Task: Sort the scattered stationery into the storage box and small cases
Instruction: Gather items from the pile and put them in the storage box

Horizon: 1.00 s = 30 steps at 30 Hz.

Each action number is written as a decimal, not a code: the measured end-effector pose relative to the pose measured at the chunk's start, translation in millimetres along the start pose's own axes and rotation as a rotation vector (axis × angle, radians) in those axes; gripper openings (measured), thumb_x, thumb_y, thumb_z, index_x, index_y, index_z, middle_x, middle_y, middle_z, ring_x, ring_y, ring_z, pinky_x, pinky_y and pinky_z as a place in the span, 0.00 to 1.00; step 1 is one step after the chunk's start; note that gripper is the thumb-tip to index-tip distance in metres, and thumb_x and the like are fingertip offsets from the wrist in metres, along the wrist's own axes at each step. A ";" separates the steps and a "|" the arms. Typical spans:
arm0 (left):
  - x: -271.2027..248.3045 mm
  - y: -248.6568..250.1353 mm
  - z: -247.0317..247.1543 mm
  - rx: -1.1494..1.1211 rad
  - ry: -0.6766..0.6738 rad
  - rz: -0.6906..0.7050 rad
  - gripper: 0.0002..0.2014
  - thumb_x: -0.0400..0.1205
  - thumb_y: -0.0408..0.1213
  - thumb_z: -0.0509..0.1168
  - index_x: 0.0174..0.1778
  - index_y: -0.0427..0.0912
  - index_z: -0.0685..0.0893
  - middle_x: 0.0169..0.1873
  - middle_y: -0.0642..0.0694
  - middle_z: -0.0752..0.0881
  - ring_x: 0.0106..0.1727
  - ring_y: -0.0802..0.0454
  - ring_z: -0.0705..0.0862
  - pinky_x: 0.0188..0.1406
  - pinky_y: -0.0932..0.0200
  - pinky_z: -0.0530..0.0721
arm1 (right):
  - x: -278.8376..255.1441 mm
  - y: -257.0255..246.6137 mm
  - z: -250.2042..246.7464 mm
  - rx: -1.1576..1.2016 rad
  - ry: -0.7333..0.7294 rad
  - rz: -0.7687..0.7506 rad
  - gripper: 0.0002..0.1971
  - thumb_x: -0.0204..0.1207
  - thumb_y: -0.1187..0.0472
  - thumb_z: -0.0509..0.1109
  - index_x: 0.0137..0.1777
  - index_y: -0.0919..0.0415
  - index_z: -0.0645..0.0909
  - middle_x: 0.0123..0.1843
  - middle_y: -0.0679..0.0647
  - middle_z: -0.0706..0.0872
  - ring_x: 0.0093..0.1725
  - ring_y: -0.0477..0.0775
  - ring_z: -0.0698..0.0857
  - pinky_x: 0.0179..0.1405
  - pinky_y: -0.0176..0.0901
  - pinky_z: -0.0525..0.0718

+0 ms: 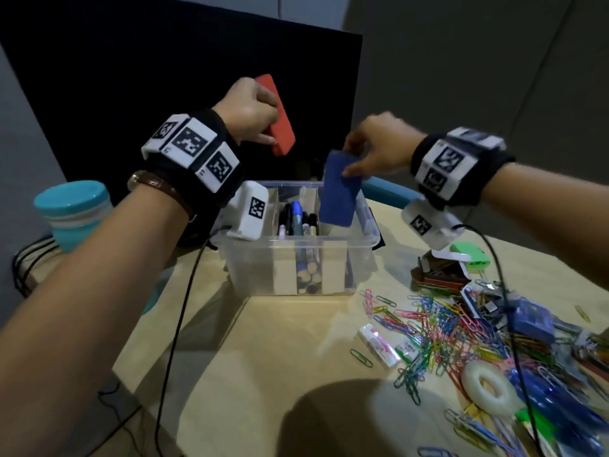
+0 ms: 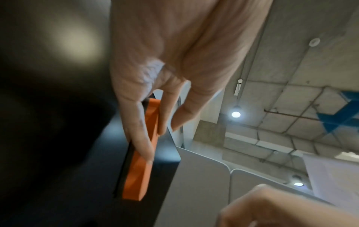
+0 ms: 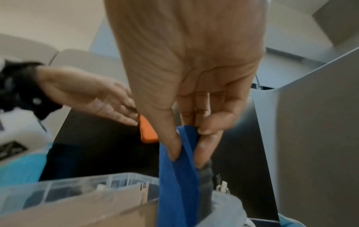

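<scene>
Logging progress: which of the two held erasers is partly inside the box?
The blue block eraser in the right hand; the red one is held above the clear plastic box.

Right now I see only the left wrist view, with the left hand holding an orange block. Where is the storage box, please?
Observer: The storage box stands on the table, lower than the left hand and its orange block.
Operator: What does the right hand do?
Observer: The right hand pinches a blue block, whose lower end dips into the box's right compartment.
Operator: Is the middle compartment free?
Observer: No, markers stand in it.
</scene>
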State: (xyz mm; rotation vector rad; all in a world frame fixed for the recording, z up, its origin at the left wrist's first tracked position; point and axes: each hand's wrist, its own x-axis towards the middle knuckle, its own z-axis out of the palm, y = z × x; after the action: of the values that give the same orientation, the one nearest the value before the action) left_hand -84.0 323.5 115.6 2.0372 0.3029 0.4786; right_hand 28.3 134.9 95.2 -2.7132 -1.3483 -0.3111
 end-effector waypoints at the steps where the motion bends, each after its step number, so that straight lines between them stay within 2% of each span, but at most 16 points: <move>1: 0.7 1.7 3.1 -0.007 0.005 0.003 0.18 0.84 0.21 0.57 0.71 0.31 0.74 0.63 0.40 0.72 0.67 0.41 0.78 0.55 0.49 0.87 | 2.5 -2.6 7.5 -0.035 -0.028 0.001 0.15 0.73 0.49 0.77 0.53 0.58 0.87 0.43 0.54 0.89 0.43 0.57 0.86 0.43 0.49 0.85; 4: -0.1 1.5 10.4 0.008 -0.056 0.006 0.20 0.84 0.21 0.57 0.73 0.31 0.73 0.63 0.40 0.72 0.67 0.40 0.79 0.57 0.48 0.87 | 10.1 -4.0 13.1 -0.092 -0.051 0.008 0.17 0.71 0.47 0.78 0.54 0.56 0.86 0.41 0.49 0.84 0.42 0.55 0.81 0.40 0.46 0.81; 7: -1.1 -4.0 13.3 0.015 -0.101 0.010 0.20 0.85 0.22 0.58 0.73 0.32 0.73 0.63 0.42 0.73 0.66 0.41 0.80 0.53 0.52 0.88 | 12.7 -5.7 8.8 -0.144 -0.089 -0.041 0.15 0.68 0.42 0.79 0.46 0.49 0.82 0.41 0.46 0.84 0.43 0.53 0.80 0.38 0.44 0.76; 9: -0.6 -7.2 12.6 0.003 -0.119 0.002 0.19 0.85 0.23 0.58 0.73 0.32 0.75 0.63 0.42 0.74 0.63 0.43 0.81 0.49 0.55 0.90 | 11.9 -6.3 8.2 -0.154 -0.124 -0.076 0.16 0.67 0.42 0.79 0.42 0.50 0.79 0.40 0.45 0.83 0.42 0.52 0.80 0.35 0.42 0.73; 12: -0.1 -11.9 11.6 -0.017 -0.147 -0.002 0.19 0.85 0.23 0.59 0.73 0.32 0.75 0.64 0.42 0.74 0.63 0.44 0.81 0.48 0.55 0.90 | 9.1 -5.7 17.0 -0.153 -0.164 -0.159 0.15 0.68 0.47 0.80 0.40 0.53 0.78 0.37 0.45 0.82 0.40 0.51 0.80 0.32 0.41 0.71; 15: -1.5 -13.0 10.1 -0.011 -0.158 0.010 0.19 0.85 0.24 0.59 0.73 0.33 0.75 0.63 0.44 0.73 0.63 0.44 0.80 0.46 0.57 0.90 | 5.7 -4.9 26.8 -0.128 -0.189 -0.223 0.15 0.66 0.51 0.80 0.35 0.51 0.74 0.37 0.45 0.82 0.40 0.51 0.78 0.38 0.43 0.72; 18: -2.1 -12.5 6.7 -0.007 -0.163 0.006 0.18 0.85 0.24 0.59 0.72 0.33 0.76 0.64 0.44 0.73 0.65 0.43 0.80 0.43 0.58 0.90 | 11.1 -2.3 31.1 -0.025 -0.226 -0.234 0.14 0.65 0.55 0.81 0.36 0.54 0.75 0.45 0.50 0.78 0.49 0.52 0.75 0.47 0.50 0.77; 20: -1.6 -12.0 4.3 -0.003 -0.159 0.006 0.17 0.85 0.25 0.59 0.71 0.34 0.77 0.67 0.42 0.73 0.66 0.43 0.80 0.43 0.58 0.90 | 15.8 -0.3 32.6 0.025 -0.258 -0.235 0.13 0.65 0.58 0.81 0.37 0.58 0.77 0.49 0.53 0.75 0.50 0.54 0.75 0.50 0.53 0.80; 24: -1.0 -15.9 0.6 0.006 -0.159 -0.001 0.17 0.85 0.26 0.60 0.71 0.35 0.78 0.68 0.43 0.74 0.66 0.43 0.80 0.42 0.60 0.90 | 23.5 4.4 38.7 0.067 -0.287 -0.221 0.12 0.67 0.60 0.81 0.37 0.63 0.79 0.53 0.62 0.81 0.52 0.61 0.80 0.53 0.57 0.82; 26: -0.5 -18.7 -1.7 0.015 -0.178 -0.007 0.17 0.85 0.26 0.60 0.71 0.34 0.78 0.69 0.42 0.74 0.67 0.43 0.80 0.41 0.60 0.90 | 27.6 6.6 38.9 0.097 -0.269 -0.226 0.13 0.67 0.60 0.81 0.36 0.64 0.80 0.51 0.67 0.83 0.52 0.64 0.81 0.53 0.57 0.82; 28: 0.1 -19.9 -2.8 0.020 -0.195 -0.011 0.16 0.85 0.27 0.61 0.70 0.34 0.78 0.69 0.41 0.75 0.67 0.43 0.80 0.41 0.60 0.90 | 32.6 11.0 37.1 0.100 -0.249 -0.189 0.12 0.69 0.58 0.81 0.40 0.63 0.81 0.51 0.65 0.84 0.51 0.63 0.83 0.53 0.54 0.83; 30: 1.9 -20.0 -3.1 0.022 -0.192 -0.014 0.16 0.85 0.27 0.61 0.70 0.34 0.78 0.69 0.40 0.75 0.67 0.43 0.80 0.42 0.59 0.90 | 35.6 16.3 37.3 0.099 -0.234 -0.157 0.13 0.70 0.54 0.81 0.44 0.61 0.83 0.50 0.58 0.86 0.50 0.58 0.84 0.52 0.49 0.83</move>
State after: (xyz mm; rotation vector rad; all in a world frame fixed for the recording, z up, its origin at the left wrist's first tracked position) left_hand -84.0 336.4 99.9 2.0830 0.2064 0.2690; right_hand 67.4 159.2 66.9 -2.6330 -1.5939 0.0645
